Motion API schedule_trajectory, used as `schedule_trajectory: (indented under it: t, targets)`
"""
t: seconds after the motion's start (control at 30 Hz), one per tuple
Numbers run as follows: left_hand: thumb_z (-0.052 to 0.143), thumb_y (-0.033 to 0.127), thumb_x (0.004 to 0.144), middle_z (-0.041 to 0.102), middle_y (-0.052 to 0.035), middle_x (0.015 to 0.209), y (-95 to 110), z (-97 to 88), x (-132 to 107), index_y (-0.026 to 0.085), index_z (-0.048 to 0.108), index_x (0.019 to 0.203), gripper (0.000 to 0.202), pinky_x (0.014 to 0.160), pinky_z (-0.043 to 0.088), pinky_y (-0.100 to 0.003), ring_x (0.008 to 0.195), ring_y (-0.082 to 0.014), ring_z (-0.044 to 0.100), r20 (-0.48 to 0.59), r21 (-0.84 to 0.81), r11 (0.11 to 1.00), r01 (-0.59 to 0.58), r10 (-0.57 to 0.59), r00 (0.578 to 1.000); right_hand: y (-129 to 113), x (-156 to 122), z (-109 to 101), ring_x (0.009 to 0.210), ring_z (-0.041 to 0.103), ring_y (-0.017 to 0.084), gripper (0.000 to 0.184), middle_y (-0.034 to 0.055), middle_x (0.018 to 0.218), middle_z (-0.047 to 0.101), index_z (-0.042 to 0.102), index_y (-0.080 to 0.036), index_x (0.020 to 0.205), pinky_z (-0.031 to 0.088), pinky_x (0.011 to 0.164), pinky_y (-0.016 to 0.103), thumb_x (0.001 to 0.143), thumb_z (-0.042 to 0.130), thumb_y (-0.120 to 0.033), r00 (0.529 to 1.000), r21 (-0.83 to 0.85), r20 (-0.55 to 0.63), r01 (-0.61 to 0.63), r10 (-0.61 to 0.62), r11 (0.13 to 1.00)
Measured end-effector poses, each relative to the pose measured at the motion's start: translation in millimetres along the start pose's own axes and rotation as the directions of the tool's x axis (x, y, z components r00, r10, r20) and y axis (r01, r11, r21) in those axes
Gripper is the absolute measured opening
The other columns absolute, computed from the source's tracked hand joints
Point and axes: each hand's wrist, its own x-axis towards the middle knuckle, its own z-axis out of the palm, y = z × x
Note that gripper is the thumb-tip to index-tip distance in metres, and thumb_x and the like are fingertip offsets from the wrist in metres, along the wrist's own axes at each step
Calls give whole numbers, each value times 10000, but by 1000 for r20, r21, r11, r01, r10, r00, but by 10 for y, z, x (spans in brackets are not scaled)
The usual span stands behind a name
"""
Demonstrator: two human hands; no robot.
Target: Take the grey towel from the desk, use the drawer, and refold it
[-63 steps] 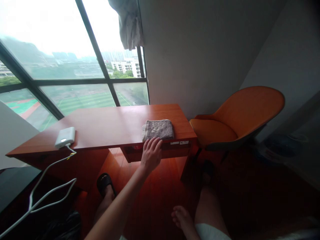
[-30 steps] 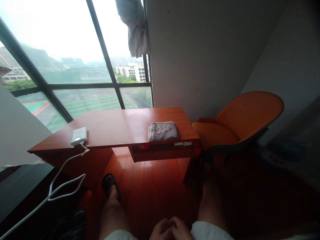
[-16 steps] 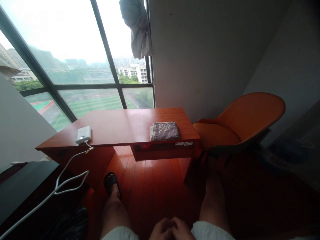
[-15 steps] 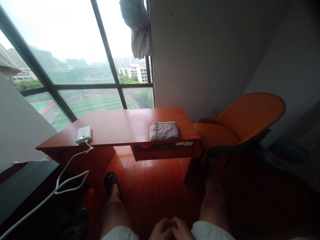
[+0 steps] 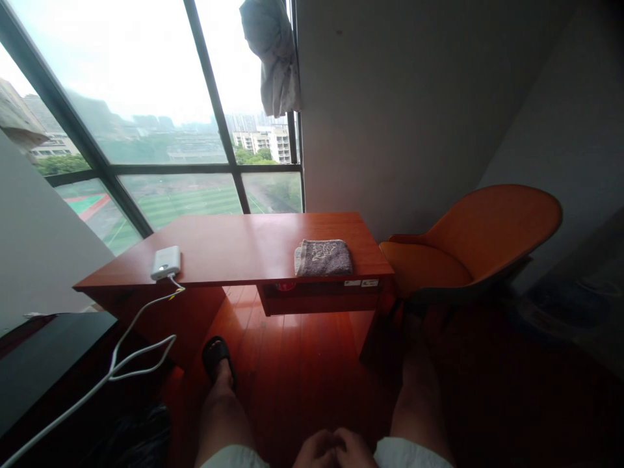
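Head: left hand [image 5: 314, 450] now away from towel [image 5: 324, 258]

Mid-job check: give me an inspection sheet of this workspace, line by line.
Surface: reddish wooden desk, glossy
Job's things: folded grey towel on the desk's right half, by the front edge
Clutter: white box on the left half; red item under the desktop, unclear
Grips: left hand and right hand together at the lap; nothing held shows
Cables: white cable plugged into the box, hanging past the edge, with a loop
Surroundings: window behind the desk; orange chair to its right
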Motion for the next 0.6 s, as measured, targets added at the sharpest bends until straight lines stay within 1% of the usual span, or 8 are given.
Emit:
schedule_trajectory:
  t: [0.07, 0.23, 0.3, 0.37, 0.4, 0.47, 0.53, 0.6]
  targets:
    - [669, 315, 686, 691, -25, 950, -19, -2, 24, 219, 669, 901, 236, 864, 445, -357, 949, -256, 615, -2, -22, 1000, -16, 16, 1000, -17, 2, -10, 885, 658, 196, 315, 43, 906, 747, 706, -231, 863, 453, 783, 286, 703, 448, -151, 999, 18, -23, 30, -30, 999]
    - [748, 396, 654, 707, -46, 920, 9, 4, 61, 197, 680, 849, 287, 886, 447, -383, 944, -271, 633, 20, -121, 983, -140, 143, 989, -21, 36, -45, 932, 662, 227, 336, 76, 971, 746, 710, -217, 906, 459, 843, 327, 722, 433, -173, 995, 45, -37, 93, -92, 995]
    - [772, 411, 639, 706, -77, 1014, 50, 4, 64, 196, 691, 912, 357, 940, 428, -408, 1029, -298, 616, 23, -148, 971, -185, 191, 981, 27, 72, -43, 997, 650, 247, 343, 100, 1046, 729, 695, -203, 993, 457, 894, 349, 740, 464, -220, 994, 96, -64, 95, -89, 991]
    - [798, 408, 616, 673, -104, 1150, 101, -3, 68, 209, 687, 1012, 456, 1004, 393, -424, 1140, -323, 568, 16, -170, 960, -221, 227, 974, 92, 117, -27, 1103, 609, 262, 411, 123, 1164, 683, 651, -182, 1114, 430, 976, 362, 736, 532, -288, 992, 208, -106, 91, -70, 974]
    - [810, 405, 604, 645, -110, 1213, 129, -9, 72, 221, 677, 1062, 511, 1028, 378, -430, 1186, -330, 539, 3, -190, 954, -232, 237, 971, 118, 139, -17, 1161, 576, 265, 478, 132, 1239, 641, 616, -174, 1176, 410, 1013, 365, 728, 570, -333, 990, 288, -124, 98, -64, 952]
    - [832, 404, 573, 587, -112, 1308, 186, -22, 89, 245, 654, 1129, 605, 1069, 345, -435, 1264, -336, 475, -44, -245, 939, -240, 236, 971, 136, 175, -1, 1254, 502, 266, 623, 136, 1367, 538, 551, -178, 1260, 373, 1063, 365, 701, 633, -440, 989, 475, -130, 129, -75, 871]
    - [847, 411, 544, 537, -108, 1369, 241, -28, 114, 258, 648, 1150, 656, 1096, 317, -435, 1316, -339, 416, -91, -308, 924, -225, 207, 974, 96, 196, -7, 1310, 441, 266, 710, 131, 1425, 475, 533, -195, 1279, 344, 1089, 364, 671, 664, -538, 989, 635, -101, 148, -109, 759]
    - [844, 430, 540, 495, -100, 1411, 285, -20, 145, 268, 644, 1164, 675, 1098, 314, -443, 1340, -347, 379, -108, -379, 905, -194, 165, 980, 14, 209, -38, 1349, 383, 269, 733, 115, 1447, 449, 539, -231, 1273, 347, 1087, 378, 648, 678, -586, 993, 746, -39, 105, -114, 657]
